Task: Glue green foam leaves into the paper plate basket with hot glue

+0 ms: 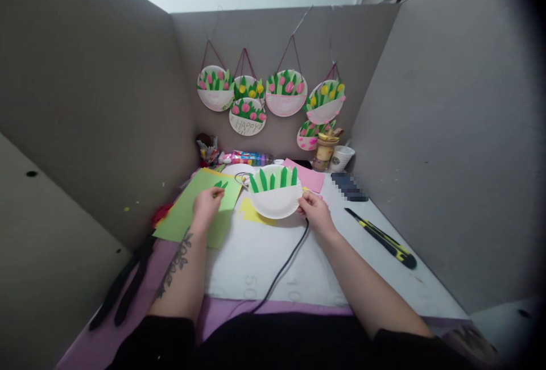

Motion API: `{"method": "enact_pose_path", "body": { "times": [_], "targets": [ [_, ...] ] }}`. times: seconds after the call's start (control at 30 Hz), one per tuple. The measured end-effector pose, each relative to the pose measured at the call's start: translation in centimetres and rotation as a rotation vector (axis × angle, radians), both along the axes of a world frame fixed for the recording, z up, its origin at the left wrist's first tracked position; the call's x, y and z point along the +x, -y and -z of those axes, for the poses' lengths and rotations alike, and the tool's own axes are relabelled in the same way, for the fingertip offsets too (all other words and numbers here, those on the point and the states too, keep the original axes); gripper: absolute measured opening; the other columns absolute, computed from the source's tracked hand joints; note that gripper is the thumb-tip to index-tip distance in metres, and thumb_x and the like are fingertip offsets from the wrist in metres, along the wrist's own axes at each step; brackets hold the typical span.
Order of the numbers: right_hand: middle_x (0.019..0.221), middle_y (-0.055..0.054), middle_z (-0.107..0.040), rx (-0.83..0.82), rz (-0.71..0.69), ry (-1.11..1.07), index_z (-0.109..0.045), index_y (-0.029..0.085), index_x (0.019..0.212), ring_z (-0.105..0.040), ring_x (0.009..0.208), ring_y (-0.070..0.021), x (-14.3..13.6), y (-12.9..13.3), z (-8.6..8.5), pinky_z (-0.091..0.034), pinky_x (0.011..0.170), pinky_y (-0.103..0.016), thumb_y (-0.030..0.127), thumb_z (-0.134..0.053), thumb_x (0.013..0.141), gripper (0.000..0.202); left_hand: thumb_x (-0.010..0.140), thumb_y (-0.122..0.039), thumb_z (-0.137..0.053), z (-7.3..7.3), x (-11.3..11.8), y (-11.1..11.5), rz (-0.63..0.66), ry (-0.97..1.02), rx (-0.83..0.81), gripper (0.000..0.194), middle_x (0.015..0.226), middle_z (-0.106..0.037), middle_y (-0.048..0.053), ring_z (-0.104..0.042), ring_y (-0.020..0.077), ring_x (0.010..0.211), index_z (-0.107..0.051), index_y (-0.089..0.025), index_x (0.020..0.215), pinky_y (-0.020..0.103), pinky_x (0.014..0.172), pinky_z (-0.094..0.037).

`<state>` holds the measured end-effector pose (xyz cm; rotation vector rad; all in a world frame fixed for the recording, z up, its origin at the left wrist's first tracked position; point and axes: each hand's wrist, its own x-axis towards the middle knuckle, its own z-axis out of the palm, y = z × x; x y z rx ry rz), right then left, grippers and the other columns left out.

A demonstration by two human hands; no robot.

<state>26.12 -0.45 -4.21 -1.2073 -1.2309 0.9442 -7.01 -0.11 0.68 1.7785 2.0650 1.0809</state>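
Observation:
My right hand [315, 211] pinches the lower right rim of a white paper plate pocket [275, 202], which is tilted up facing me. Light and dark green paper leaves [273, 179] stick up out of the pocket. Between the fingertips of my left hand [207, 206] are small dark green paper leaves [222, 185], held above light green paper sheets [187, 202]. Yellow paper [251, 212] lies behind and under the plate, and a pink sheet [309, 177] shows at its upper right.
Finished plate baskets [285, 103] with paper tulips hang on the grey back panel. On the right lie a utility knife [381, 239] and a blurred dark object [348, 186]. A white cup [341, 158] stands behind. A black cable [285, 267] crosses the white table; scissors [128, 285] lie at left.

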Motion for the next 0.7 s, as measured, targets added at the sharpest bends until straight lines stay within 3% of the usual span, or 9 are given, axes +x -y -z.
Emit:
{"method": "enact_pose_path", "body": {
  "times": [0.07,0.17,0.27,0.5,0.6,0.7],
  "targets": [
    [0.053,0.002,-0.057,-0.045,-0.032,0.024,-0.056,0.021,0.070,-0.053,0.048,-0.0140,0.1,-0.2,0.4,-0.041,0.046,-0.024,0.046,-0.064,0.071,0.026,0.075,-0.032,-0.066,0.1,-2.8,-0.6,-0.150,-0.078,-0.035,0.019,0.084,-0.074,0.012,-0.065,0.0258,0.074,-0.075,-0.018,0.083,0.035,0.067,-0.049],
    [0.052,0.003,-0.059,-0.120,-0.116,0.040,-0.056,0.020,0.069,-0.054,0.047,-0.0139,-0.1,-0.1,0.7,-0.043,0.047,-0.025,0.041,-0.064,0.070,0.022,0.076,-0.039,-0.068,0.6,-4.9,-1.5,-0.206,-0.148,-0.159,0.026,0.086,-0.073,0.015,-0.066,0.0281,0.076,-0.073,-0.015,0.083,0.037,0.068,-0.048],
    [0.051,0.003,-0.059,-0.170,-0.161,0.048,-0.055,0.020,0.069,-0.055,0.046,-0.0124,-0.6,0.3,0.6,-0.043,0.048,-0.023,0.037,-0.064,0.070,0.019,0.081,-0.043,-0.060,1.4,-4.2,-2.2,-0.208,-0.204,-0.251,0.030,0.094,-0.072,0.015,-0.065,0.0281,0.086,-0.072,-0.016,0.089,0.035,0.072,-0.047],
    [0.050,0.002,-0.061,-0.211,-0.183,0.073,-0.056,0.019,0.069,-0.055,0.044,-0.0117,-1.4,0.9,0.3,-0.043,0.045,-0.021,0.031,-0.063,0.070,0.014,0.080,-0.048,-0.057,2.8,-0.4,-3.3,-0.169,-0.415,-0.196,0.048,0.117,-0.061,0.020,-0.053,0.0345,0.112,-0.067,-0.014,0.112,0.039,0.091,-0.042],
    [0.050,0.003,-0.061,-0.228,-0.188,0.096,-0.057,0.019,0.072,-0.057,0.045,-0.0124,-1.6,1.0,0.3,-0.045,0.046,-0.021,0.029,-0.062,0.071,0.011,0.083,-0.043,-0.054,2.6,-1.0,-3.5,-0.189,-0.365,-0.171,0.042,0.116,-0.061,0.020,-0.053,0.0342,0.112,-0.069,-0.014,0.109,0.040,0.092,-0.042],
    [0.051,0.005,-0.060,-0.222,-0.158,0.135,-0.060,0.019,0.092,-0.057,0.044,-0.0139,-1.7,1.1,0.3,-0.045,0.044,-0.023,0.025,-0.062,0.072,0.022,0.090,-0.030,-0.042,1.9,-3.6,-3.2,-0.314,-0.239,-0.122,0.038,0.117,-0.063,0.019,-0.056,0.0320,0.109,-0.068,-0.014,0.113,0.040,0.091,-0.044]
  ]
}}
